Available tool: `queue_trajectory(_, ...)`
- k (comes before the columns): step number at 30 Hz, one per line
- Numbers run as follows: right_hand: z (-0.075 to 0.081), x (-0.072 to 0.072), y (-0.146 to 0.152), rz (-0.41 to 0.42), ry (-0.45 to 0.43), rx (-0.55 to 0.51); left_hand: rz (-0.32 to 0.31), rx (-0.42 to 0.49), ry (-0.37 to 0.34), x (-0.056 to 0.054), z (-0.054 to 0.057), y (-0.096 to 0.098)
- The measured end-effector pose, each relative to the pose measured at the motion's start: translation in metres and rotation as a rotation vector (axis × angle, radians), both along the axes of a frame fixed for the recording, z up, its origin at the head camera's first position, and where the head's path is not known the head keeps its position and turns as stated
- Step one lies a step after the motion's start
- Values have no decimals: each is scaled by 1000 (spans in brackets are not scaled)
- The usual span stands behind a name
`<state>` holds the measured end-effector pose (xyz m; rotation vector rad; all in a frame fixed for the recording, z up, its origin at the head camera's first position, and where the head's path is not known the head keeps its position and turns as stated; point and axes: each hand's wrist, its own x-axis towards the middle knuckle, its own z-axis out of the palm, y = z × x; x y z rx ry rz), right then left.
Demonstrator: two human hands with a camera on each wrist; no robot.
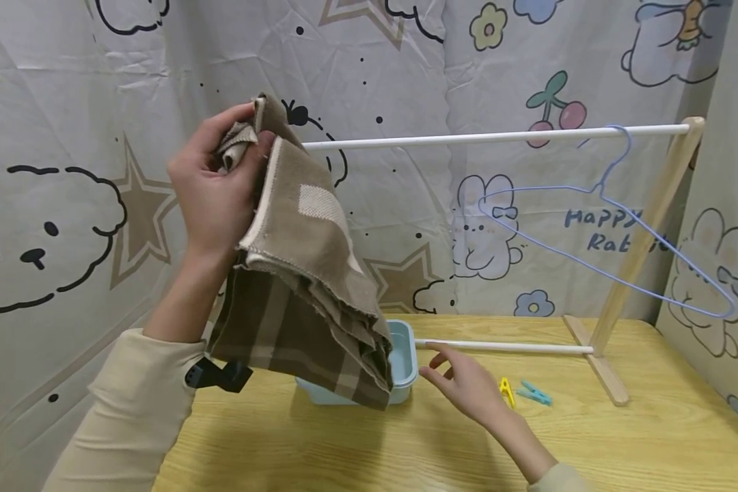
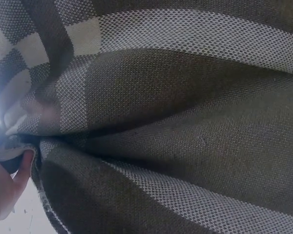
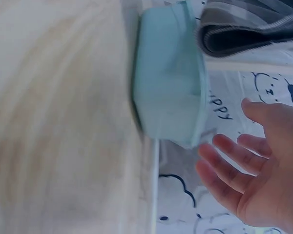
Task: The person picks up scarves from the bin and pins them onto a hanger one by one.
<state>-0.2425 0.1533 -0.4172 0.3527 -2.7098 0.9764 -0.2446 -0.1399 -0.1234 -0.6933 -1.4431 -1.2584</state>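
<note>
My left hand (image 1: 218,174) grips a bunched corner of a folded brown plaid cloth (image 1: 304,225), raised over the table with its lower end hanging down. In the left wrist view the checked weave of the cloth (image 2: 185,107) fills most of the picture, gathered toward the fingers at the left edge. A light blue plastic tub (image 1: 406,355) stands behind the hanging cloth, partly hidden by it. Just right of the tub, my right hand (image 1: 467,386) holds nothing, its fingers relaxed and spread; the right wrist view shows these fingers (image 3: 229,165) close to the tub's wall (image 3: 171,73).
A white-barred rack with a wooden post (image 1: 646,239) stands at the back right. From its upper bar (image 1: 467,139) hangs a blue wire hanger (image 1: 566,256). A yellow clothespin (image 1: 507,393) and a blue clothespin (image 1: 535,393) lie on the wooden table (image 1: 467,458). A printed curtain (image 1: 381,89) closes off the back.
</note>
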Motion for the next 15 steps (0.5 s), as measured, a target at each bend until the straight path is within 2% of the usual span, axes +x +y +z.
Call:
queue_trajectory(5, 18, 2, 20, 2, 56, 7, -15, 28, -3, 0, -3, 0)
queue_trajectory(10, 33, 7, 38, 2, 122, 8, -82, 78, -23, 0, -7, 1)
queue_trajectory(15, 50, 14, 58, -20, 176, 33, -114, 69, -11, 0, -10, 3)
